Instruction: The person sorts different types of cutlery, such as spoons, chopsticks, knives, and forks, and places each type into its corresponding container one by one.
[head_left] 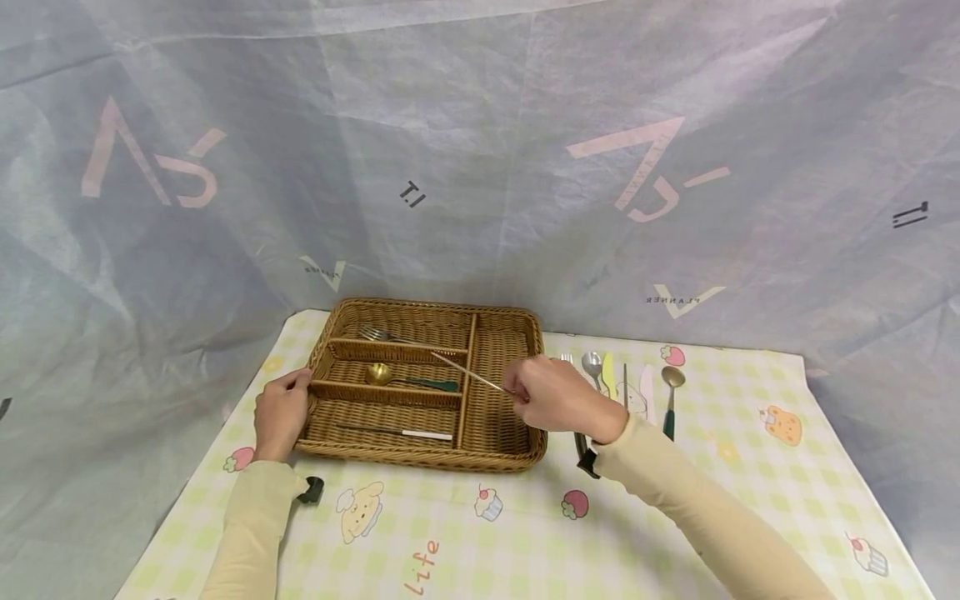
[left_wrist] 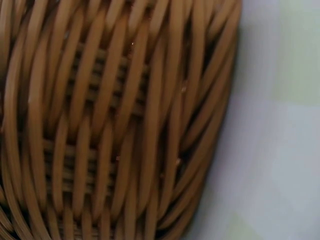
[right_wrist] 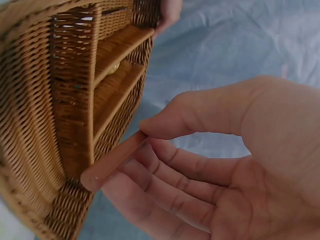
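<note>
My left hand [head_left: 281, 415] holds the left rim of a brown wicker cutlery tray [head_left: 420, 461]; its wicker wall [left_wrist: 115, 100] fills most of the left wrist view. Over the tray's right compartment, my right hand [head_left: 558, 392] pinches a slim utensil [right_wrist: 115, 162] by its flat reddish-brown handle, between thumb and fingers. Its thin pale shaft [head_left: 476, 376] points left across the divider; its kind cannot be made out. Inside the tray lie a fork [head_left: 378, 334] at the back, a gold spoon [head_left: 378, 374] with a green handle in the middle, and a white-handled utensil [head_left: 427, 434] at the front.
Right of the tray are a silver spoon [head_left: 592, 364], a yellow knife [head_left: 609, 375], a pink knife [head_left: 647, 392] and a green-handled spoon [head_left: 672, 379], with a fork [head_left: 567, 358] partly behind my hand. A grey fabric curtain [head_left: 480, 167] rises behind the checked tablecloth [head_left: 525, 550].
</note>
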